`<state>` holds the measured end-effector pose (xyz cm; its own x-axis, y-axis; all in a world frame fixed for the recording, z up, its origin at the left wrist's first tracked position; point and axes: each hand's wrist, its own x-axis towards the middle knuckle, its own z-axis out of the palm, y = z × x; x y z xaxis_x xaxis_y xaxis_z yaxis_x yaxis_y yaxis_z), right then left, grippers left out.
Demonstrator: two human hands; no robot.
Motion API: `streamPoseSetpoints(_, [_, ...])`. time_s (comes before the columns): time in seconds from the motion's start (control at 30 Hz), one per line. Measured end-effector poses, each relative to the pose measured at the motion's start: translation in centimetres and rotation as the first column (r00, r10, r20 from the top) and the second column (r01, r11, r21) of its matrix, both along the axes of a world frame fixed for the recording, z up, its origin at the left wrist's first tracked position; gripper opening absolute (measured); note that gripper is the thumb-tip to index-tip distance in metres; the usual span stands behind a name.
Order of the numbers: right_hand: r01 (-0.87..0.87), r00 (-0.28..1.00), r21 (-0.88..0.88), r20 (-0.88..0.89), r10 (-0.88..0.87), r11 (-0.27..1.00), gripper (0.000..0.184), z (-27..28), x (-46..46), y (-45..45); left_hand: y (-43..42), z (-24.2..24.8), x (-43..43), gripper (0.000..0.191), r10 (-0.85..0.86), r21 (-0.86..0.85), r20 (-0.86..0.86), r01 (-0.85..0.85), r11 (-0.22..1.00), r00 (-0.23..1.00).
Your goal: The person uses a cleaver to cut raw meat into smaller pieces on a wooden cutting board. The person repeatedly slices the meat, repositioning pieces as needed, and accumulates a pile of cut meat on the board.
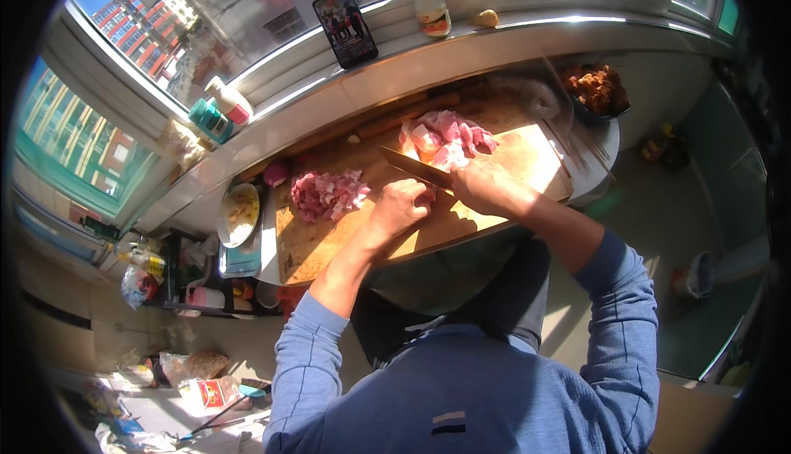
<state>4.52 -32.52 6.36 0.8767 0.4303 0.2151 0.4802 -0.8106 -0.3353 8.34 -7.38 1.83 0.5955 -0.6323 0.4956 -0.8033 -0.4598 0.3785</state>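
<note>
My right hand (483, 187) is closed around the handle of a kitchen knife (413, 167), whose broad blade points up and left above a wooden cutting board (327, 247). Just left of the blade, my left hand (403, 205) rests with curled fingers on a small piece of raw meat (431, 193), mostly hidden by the fingers. Beyond the knife lies a pile of larger raw meat pieces (446, 139). A heap of smaller cut raw meat (327, 194) sits on the board's left part.
Left of the board are a red onion (276, 173) and an oval dish of food (240, 214). A bowl of reddish-brown food (596, 90) stands at the right. On the windowsill are a phone (346, 27), a glass jar (431, 12) and bottles (228, 102). Thin skewers (581, 145) lie by the board's right end.
</note>
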Motion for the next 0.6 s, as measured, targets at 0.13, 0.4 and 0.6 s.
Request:
streamPoseSetpoints(0.13, [0.014, 0.997, 0.005, -0.074, -0.013, 1.000, 0.019, -0.4, -2.8, -3.3, 2.0, 0.8, -2.1, 0.019, 0.046, -0.062, -0.032, -0.048, 0.997, 0.998])
streamPoseSetpoints(0.4, [0.098, 0.972, -0.102, -0.205, -0.117, 0.990, 0.018, 3.2, -8.5, -7.0, 5.4, 1.2, -6.5, 0.035, -0.070, -0.056, -0.130, 0.063, 0.996, 0.989])
streamPoseSetpoints(0.6, [0.025, 0.987, 0.036, -0.162, -0.019, 0.999, 0.019, 4.7, -9.5, -4.7, 6.5, 1.0, -8.3, 0.033, 0.184, -0.156, -0.003, -0.182, 0.971, 0.983])
